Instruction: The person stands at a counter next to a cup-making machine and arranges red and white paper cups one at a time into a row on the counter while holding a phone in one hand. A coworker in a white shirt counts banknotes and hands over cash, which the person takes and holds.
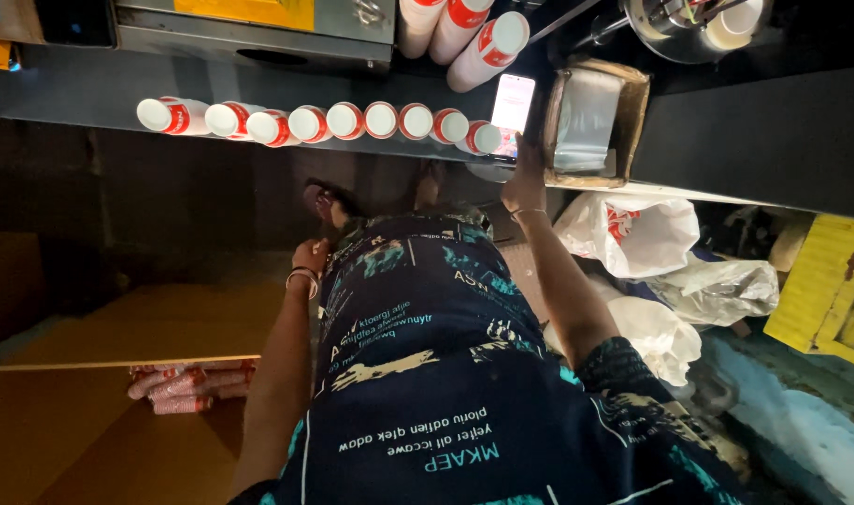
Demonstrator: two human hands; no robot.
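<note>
The right hand (pixel 523 182) is grasping a lit phone (pixel 513 105) over the table (pixel 71 93) beside the cups (pixel 343 121), while the left hand (pixel 309 257) is hanging clenched.

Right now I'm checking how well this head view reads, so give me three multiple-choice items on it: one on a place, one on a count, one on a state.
1. Where is the phone?
A. on the shelf edge, right of the cup row
B. on the floor
C. inside the cardboard box

2. How many cups lie in the single row along the shelf?
A. three
B. nine
C. twenty

3. What state is the phone's screen in?
A. dark
B. lit
C. covered by a bag

Answers:
1 A: it stands by the right hand, between the last cup and the cardboard box.
2 B: nine white rims show side by side.
3 B: the screen glows pale against the dark shelf.
</note>
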